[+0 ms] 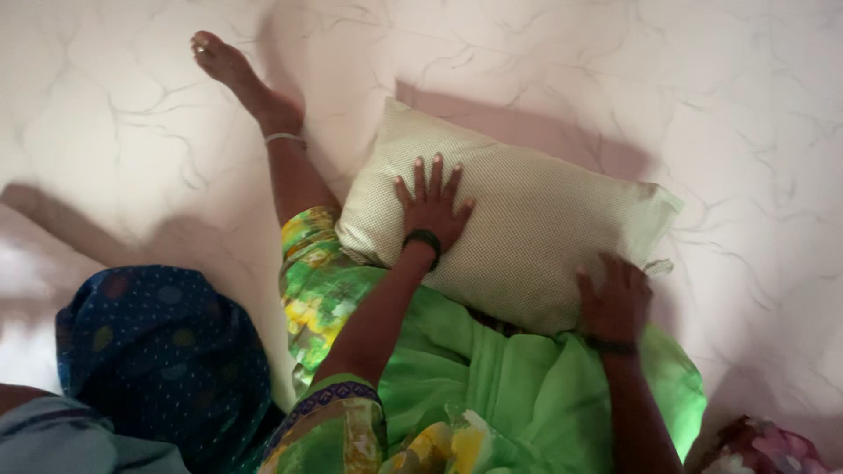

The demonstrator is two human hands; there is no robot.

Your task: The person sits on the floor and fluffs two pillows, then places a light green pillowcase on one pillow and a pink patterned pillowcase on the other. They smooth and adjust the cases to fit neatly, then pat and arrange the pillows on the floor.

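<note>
White marble-patterned floor [746,105], with a person seated on it in a green garment [518,386]. A pale dotted pillow [536,228] lies partly on the lap, partly on the floor. Left hand [432,209] rests flat on it, fingers spread wide; right hand [615,303] grips the near edge, slightly blurred. Risk: pressed at one end only, the pillow may slide off onto the floor. Blue dotted cloth [167,351] lies left.
</note>
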